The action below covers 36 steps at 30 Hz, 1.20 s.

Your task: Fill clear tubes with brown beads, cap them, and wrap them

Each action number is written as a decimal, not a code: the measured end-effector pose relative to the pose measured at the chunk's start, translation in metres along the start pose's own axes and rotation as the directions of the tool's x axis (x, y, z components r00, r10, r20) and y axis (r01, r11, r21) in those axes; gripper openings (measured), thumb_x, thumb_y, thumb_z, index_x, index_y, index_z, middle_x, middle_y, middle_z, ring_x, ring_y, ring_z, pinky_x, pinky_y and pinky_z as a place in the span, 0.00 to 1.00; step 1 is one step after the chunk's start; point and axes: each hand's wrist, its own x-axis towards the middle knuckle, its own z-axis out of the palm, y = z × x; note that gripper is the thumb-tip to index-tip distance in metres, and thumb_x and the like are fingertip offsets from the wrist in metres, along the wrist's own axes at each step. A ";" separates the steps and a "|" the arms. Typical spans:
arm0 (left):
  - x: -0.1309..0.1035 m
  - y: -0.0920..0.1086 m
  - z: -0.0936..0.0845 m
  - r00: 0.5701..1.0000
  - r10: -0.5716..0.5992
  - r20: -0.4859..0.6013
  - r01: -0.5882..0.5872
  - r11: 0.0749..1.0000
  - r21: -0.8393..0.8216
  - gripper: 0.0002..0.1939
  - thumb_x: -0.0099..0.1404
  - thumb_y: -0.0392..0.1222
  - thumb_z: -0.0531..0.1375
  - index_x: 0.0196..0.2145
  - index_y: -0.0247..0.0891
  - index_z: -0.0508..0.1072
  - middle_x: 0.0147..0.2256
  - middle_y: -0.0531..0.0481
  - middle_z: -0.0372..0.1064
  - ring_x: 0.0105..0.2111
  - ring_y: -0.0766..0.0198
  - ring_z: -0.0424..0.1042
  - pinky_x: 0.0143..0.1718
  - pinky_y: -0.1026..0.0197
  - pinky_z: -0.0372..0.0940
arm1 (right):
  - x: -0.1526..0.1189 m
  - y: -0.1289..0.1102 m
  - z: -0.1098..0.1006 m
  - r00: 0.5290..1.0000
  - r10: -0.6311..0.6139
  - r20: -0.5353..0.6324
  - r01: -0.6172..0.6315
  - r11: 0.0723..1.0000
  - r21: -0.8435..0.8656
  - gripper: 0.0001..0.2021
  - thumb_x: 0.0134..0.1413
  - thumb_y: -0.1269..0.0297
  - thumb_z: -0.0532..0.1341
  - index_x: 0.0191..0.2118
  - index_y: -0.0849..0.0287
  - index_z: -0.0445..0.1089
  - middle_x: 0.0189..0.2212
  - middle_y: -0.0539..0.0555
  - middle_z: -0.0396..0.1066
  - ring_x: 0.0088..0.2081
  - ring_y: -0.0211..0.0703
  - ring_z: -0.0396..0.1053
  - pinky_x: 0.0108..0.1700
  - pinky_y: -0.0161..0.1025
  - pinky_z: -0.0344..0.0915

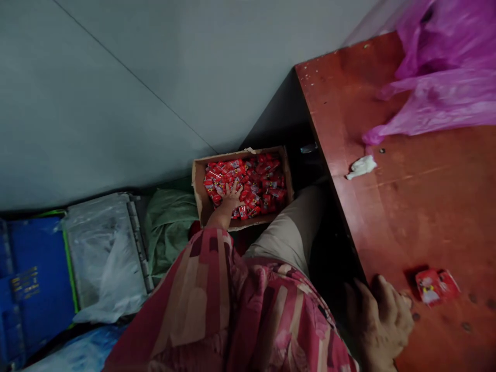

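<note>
Red tabletop point(426, 206), right hand point(382, 323) half-open at its edge, left hand point(231, 197) spread on red packets point(267, 181)

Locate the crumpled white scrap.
In the head view, the crumpled white scrap lies right of centre on the reddish-brown wooden table, beside the translucent purple plastic bag.

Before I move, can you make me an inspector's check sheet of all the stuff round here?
Surface: red-brown table, scuffed, with dark spots.
Job's things: small red packets heaped in an open cardboard box; more red packaging on the table.
Clutter: purple plastic bag and crumpled white scrap, on the table.
Hands: left hand, fingers spread on the packets; right hand at the table's edge, blurred.
Cables: nothing seen.
Surroundings: grey wall; green cloth left of the box.
</note>
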 end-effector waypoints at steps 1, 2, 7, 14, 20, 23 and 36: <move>-0.002 0.003 -0.005 1.000 -0.026 0.012 0.026 1.000 -0.018 0.48 0.54 0.62 0.60 0.67 0.48 0.45 0.69 0.44 0.21 0.65 0.27 0.20 0.53 0.18 0.30 | -0.002 0.002 -0.002 0.999 0.048 0.008 -0.048 0.995 0.082 0.19 0.46 0.62 0.69 0.45 0.57 0.70 0.52 0.63 0.68 0.51 0.63 0.69 0.51 0.59 0.67; -0.006 0.006 -0.009 0.999 -0.050 0.012 0.051 0.998 -0.033 0.50 0.54 0.60 0.62 0.67 0.49 0.43 0.69 0.43 0.21 0.65 0.27 0.21 0.53 0.18 0.32 | -0.002 0.005 -0.006 0.994 0.112 0.011 -0.112 0.981 0.160 0.19 0.50 0.62 0.67 0.48 0.56 0.69 0.55 0.64 0.65 0.54 0.63 0.67 0.53 0.60 0.65; -0.044 0.016 -0.007 0.983 -0.020 -0.184 0.005 0.996 -0.085 0.48 0.58 0.53 0.61 0.68 0.45 0.40 0.69 0.41 0.20 0.66 0.32 0.26 0.57 0.23 0.39 | 0.004 0.033 -0.029 0.888 0.458 0.041 -0.451 0.851 0.269 0.32 0.57 0.48 0.57 0.62 0.60 0.56 0.65 0.69 0.48 0.66 0.67 0.46 0.60 0.66 0.50; -0.088 0.040 -0.023 0.699 0.364 -0.615 -0.576 0.796 -0.184 0.36 0.65 0.53 0.52 0.65 0.33 0.52 0.63 0.34 0.54 0.63 0.49 0.56 0.62 0.47 0.54 | 0.012 0.062 -0.005 0.656 0.647 0.389 -0.726 0.682 0.090 0.44 0.58 0.41 0.49 0.69 0.67 0.33 0.68 0.74 0.30 0.69 0.65 0.28 0.61 0.68 0.40; -0.161 0.099 -0.064 0.412 0.496 -0.764 -0.831 0.548 -0.092 0.27 0.65 0.52 0.55 0.60 0.42 0.63 0.50 0.43 0.72 0.50 0.54 0.73 0.51 0.51 0.67 | 0.050 0.052 0.002 0.601 0.630 0.492 -0.746 0.663 0.063 0.42 0.59 0.41 0.48 0.68 0.67 0.42 0.68 0.71 0.33 0.69 0.65 0.33 0.65 0.62 0.32; -0.178 0.134 -0.077 0.311 0.566 -0.764 -0.899 0.436 -0.043 0.25 0.64 0.49 0.57 0.58 0.44 0.65 0.48 0.46 0.74 0.46 0.56 0.75 0.51 0.52 0.68 | 0.083 0.048 0.009 0.624 0.625 0.469 -0.754 0.639 0.153 0.42 0.59 0.39 0.47 0.68 0.68 0.44 0.68 0.71 0.34 0.69 0.61 0.31 0.65 0.60 0.30; -0.234 0.240 -0.059 -0.292 0.788 -0.543 -0.939 -0.129 0.318 0.27 0.62 0.30 0.60 0.58 0.43 0.65 0.45 0.47 0.76 0.39 0.60 0.78 0.42 0.61 0.73 | 0.119 0.146 -0.032 0.696 0.690 0.197 -0.717 0.659 0.225 0.38 0.61 0.50 0.53 0.68 0.69 0.41 0.69 0.67 0.34 0.69 0.57 0.30 0.66 0.56 0.28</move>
